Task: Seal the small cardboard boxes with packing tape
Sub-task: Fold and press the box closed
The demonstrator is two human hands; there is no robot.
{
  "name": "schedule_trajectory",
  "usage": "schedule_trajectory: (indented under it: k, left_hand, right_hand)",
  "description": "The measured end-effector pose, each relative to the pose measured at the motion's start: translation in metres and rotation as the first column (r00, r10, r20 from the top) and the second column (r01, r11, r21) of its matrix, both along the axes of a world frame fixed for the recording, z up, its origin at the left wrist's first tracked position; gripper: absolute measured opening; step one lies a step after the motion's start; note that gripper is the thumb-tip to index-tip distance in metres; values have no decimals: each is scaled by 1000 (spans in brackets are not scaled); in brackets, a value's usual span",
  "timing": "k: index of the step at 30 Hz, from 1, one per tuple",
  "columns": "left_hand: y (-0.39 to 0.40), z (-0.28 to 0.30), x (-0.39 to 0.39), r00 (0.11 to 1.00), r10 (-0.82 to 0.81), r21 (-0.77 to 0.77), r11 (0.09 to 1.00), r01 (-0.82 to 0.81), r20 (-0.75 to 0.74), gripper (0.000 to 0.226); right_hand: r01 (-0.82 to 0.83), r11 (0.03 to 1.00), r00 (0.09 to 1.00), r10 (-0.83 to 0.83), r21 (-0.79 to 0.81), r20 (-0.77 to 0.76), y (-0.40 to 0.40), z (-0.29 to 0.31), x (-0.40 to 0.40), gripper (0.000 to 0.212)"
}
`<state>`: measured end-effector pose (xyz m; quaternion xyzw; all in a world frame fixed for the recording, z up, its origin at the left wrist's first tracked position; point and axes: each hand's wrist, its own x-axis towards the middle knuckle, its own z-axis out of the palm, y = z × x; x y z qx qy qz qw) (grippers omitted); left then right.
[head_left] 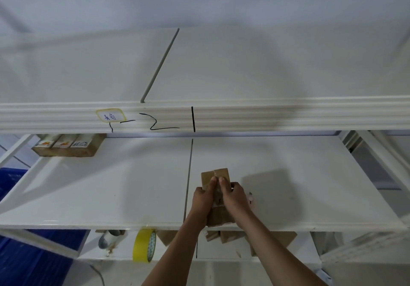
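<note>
small cardboard box being held on middle shelf

small cardboard box (214, 174) is sitting on the white middle shelf (111, 185), near its front edge, just right of the seam. both hands are together on top of it: left hand (203, 199) and right hand (234, 197) are gripping the box, fingers curling over its top along the centre flap line. clear tape is showing under the fingers, hard to tell its extent. yellow tape roll (144, 245) is standing on edge on the lower shelf, well left of the hands. labelled boxes (66, 145) are sitting at the back left of the middle shelf.
</note>
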<state>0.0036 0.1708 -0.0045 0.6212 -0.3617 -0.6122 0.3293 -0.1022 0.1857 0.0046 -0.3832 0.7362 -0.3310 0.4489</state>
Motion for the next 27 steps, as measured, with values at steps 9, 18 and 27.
schedule_trajectory:
  k: [9, 18, 27]
  left_hand:
    - [0, 9, 31, 916, -319, 64, 937, 344, -245, 54]
    - [-1, -1, 31, 936, -210, -16, 977, 215, -282, 43]
    - [2, -6, 23, 963, -172, -71, 985, 160, -210, 49]
  right_hand:
    - [80, 995, 986, -87, 56, 141, -9, 6, -18, 67]
    - [-168, 984, 961, 152, 51, 231, 11, -4, -28, 40]
    - [-78, 995, 978, 64, 62, 197, 11, -10, -13, 32]
